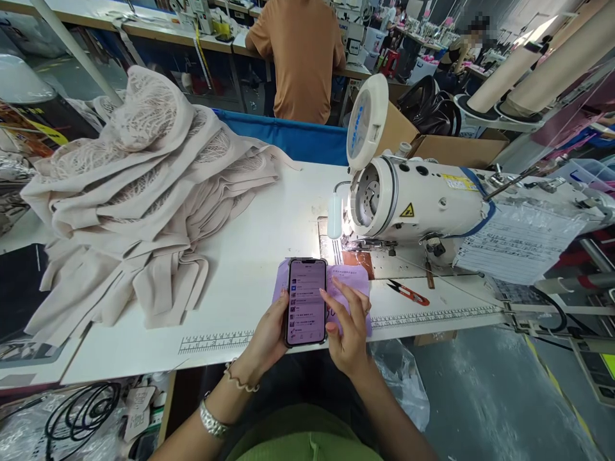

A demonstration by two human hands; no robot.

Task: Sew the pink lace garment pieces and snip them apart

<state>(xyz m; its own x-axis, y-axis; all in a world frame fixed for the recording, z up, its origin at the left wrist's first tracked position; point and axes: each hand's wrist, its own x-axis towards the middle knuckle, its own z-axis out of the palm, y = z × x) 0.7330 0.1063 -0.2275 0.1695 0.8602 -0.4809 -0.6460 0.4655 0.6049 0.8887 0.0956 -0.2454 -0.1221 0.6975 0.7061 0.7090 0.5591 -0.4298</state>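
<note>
My left hand (270, 330) grips a smartphone (306, 310) by its left side, above the front edge of the sewing table. A list of entries fills the lit screen. My right hand (350, 326) is at the phone's right side with its fingers apart, the fingertips close to the screen edge. Whether they touch the glass I cannot tell. Behind the phone and fingers lies a purple paper (364, 276), partly covered. A white sewing machine (418, 195) stands just beyond, its round end cover swung up.
Beige lace-trimmed garment pieces (158, 186) are heaped on the left of the table (269, 256). Red-handled thread snips (408, 292) lie right of my hand, near a printed ruler strip (432, 317). Written sheets (519, 240) hang on the machine. A person (302, 57) sits ahead.
</note>
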